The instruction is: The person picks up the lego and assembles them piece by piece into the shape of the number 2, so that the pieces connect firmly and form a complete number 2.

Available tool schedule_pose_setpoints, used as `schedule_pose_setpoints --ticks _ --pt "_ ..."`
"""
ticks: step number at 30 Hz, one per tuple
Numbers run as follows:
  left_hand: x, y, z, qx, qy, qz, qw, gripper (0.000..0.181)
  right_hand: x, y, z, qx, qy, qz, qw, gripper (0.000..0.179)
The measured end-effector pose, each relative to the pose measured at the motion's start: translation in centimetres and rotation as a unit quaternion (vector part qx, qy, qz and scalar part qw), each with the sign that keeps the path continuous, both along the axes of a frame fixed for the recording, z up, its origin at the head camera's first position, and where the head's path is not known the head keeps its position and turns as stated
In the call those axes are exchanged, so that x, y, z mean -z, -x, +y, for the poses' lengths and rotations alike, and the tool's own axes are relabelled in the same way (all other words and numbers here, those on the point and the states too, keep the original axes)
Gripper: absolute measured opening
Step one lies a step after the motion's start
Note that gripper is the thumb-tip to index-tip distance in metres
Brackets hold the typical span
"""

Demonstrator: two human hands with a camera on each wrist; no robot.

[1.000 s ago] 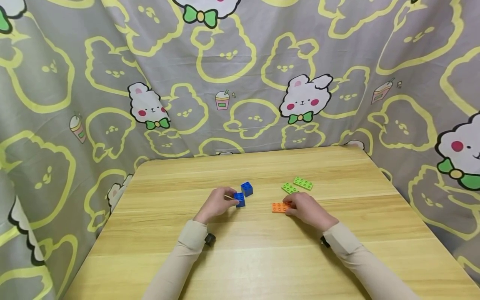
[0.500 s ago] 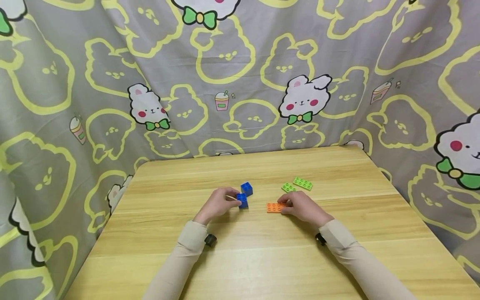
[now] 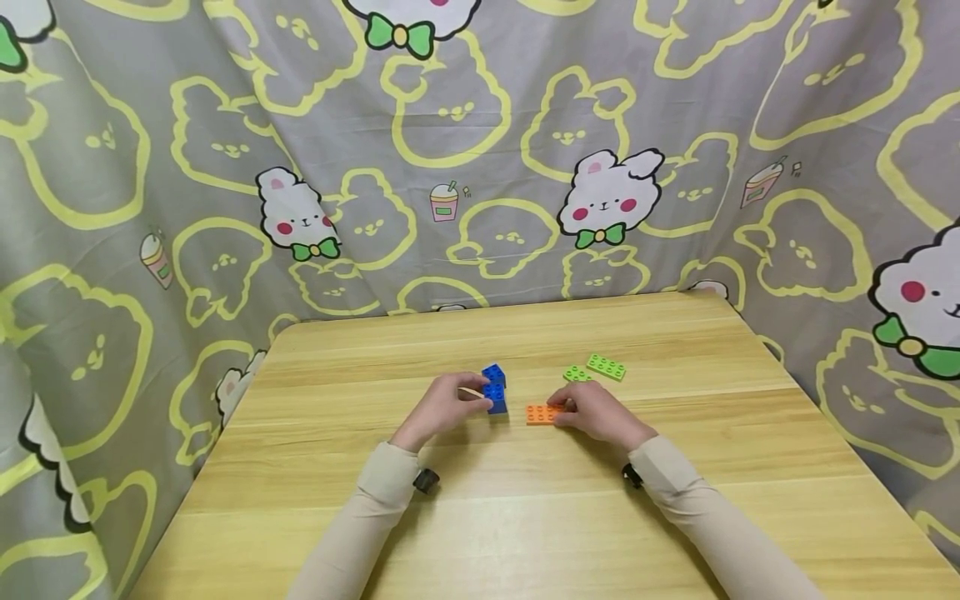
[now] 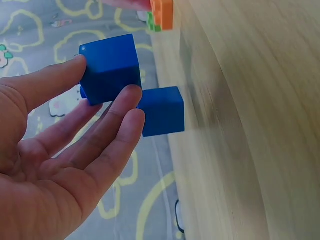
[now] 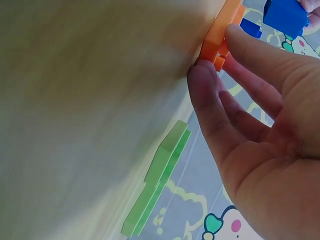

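Note:
My left hand [image 3: 444, 407] pinches a square blue toy brick [image 4: 111, 70] between thumb and fingers, studs up and raised over the table in the left wrist view. A second blue brick [image 3: 492, 372] stands on the table right behind it, partly covered by the held one in the head view. To the right, my right hand [image 3: 596, 410] grips the right end of a flat orange brick [image 3: 538, 414], which lies low at the tabletop with its studs up. Its left end points toward the held blue brick, with a small gap between them.
Two flat light-green bricks lie behind the right hand: the nearer one [image 3: 577, 375] is partly hidden by it, the farther one [image 3: 606, 367] shows whole. The wooden table [image 3: 510, 517] ends at a patterned grey curtain [image 3: 510, 183] at the back and sides.
My left hand has carried the blue brick a little to the right, in front of the other blue one. The right hand has slid the orange brick leftward, narrowing the gap.

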State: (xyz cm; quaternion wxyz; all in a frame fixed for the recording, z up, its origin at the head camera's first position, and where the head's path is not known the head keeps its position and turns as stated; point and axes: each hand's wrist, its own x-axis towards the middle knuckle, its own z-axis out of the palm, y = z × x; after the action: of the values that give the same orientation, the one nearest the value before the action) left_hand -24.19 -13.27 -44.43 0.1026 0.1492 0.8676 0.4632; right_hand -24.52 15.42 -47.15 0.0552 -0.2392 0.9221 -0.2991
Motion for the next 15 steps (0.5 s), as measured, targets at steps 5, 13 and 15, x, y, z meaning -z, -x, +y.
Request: schedule_pose_setpoints --ticks 5,13,15 --pt "0.0 -0.1 0.5 0.008 -0.012 -0.004 0.9999 0.039 0.1 0.1 -0.3 -0.005 0.005 -0.006 1.0000 0.026" --pt "0.2 -0.2 1.1 0.009 -0.004 -0.008 0.9999 0.039 0.2 0.4 -0.6 -0.018 0.010 -0.004 0.9998 0.026" --pt "0.3 -0.1 1.3 0.010 -0.001 -0.007 0.9999 0.038 0.1 0.4 -0.7 -0.018 0.013 -0.008 0.9997 0.026"
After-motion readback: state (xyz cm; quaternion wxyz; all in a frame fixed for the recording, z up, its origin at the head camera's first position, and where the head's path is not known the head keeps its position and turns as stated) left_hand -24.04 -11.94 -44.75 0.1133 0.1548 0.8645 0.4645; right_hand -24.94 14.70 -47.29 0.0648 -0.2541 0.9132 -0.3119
